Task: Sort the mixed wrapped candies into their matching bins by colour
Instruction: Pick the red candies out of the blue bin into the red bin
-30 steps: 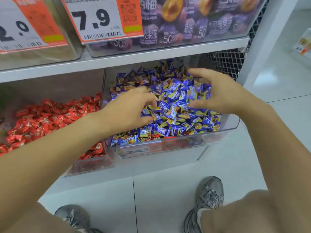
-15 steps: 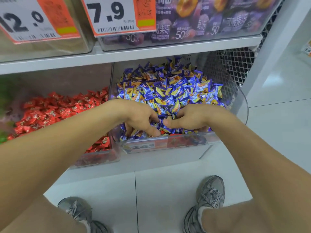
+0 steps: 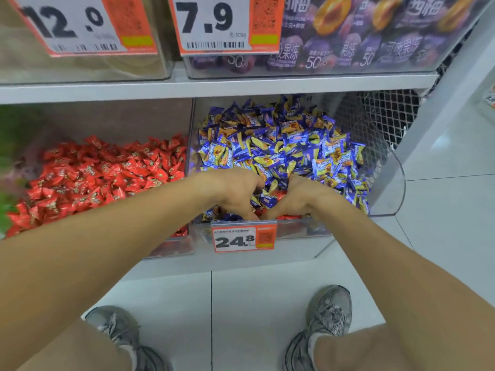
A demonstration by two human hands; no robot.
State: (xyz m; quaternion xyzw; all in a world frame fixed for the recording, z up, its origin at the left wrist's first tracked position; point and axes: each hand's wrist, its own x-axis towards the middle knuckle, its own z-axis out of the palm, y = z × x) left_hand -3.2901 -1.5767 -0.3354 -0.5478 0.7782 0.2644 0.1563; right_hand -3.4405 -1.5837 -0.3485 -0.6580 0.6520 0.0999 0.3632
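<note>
A clear bin (image 3: 387,183) on the lower shelf holds a heap of blue-and-yellow wrapped candies (image 3: 281,145). A few red candies (image 3: 290,217) show at its front wall, low in the pile. My left hand (image 3: 233,194) and my right hand (image 3: 302,199) are both dug into the front of this heap, side by side, fingers curled downward with the tips buried near the front wall. Whether either hand holds a candy is hidden. To the left, a second clear bin is full of red wrapped candies (image 3: 101,172).
An orange price tag (image 3: 243,239) reading 24.8 hangs on the blue bin's front. A shelf board (image 3: 214,85) with more bins and price tags runs close above. Something green (image 3: 8,145) lies at the far left. White floor tiles and my shoes (image 3: 329,314) are below.
Both hands have come from the middle of the blue heap down to its front edge and drawn together, digging deeper. The camera has tilted, bringing the 24.8 tag into view.
</note>
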